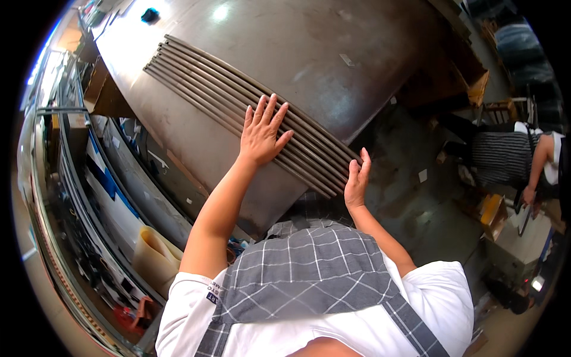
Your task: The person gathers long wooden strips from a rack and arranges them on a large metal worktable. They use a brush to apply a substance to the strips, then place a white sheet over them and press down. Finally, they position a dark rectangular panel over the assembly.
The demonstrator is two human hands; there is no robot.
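Several long, thin, dark metal rods (208, 80) lie side by side on a smooth metal-topped table (285, 47), running from the far left down to the near right edge. My left hand (262, 132) rests flat across the middle of them, its fingers spread. Beside their near right ends stands my right hand (356, 181), upright with the fingers stretched out and the palm side against or close to the rod tips. Whether it touches every end I cannot tell. The near ends reach past the table's edge.
A small dark object (150, 15) sits at the table's far left. A pale slip (347, 60) lies beyond the rods. To the left are long stacked sheets and a rolled yellowish sheet (156, 253). Cardboard (476, 86) stands at right; another person (511, 154) works farther right.
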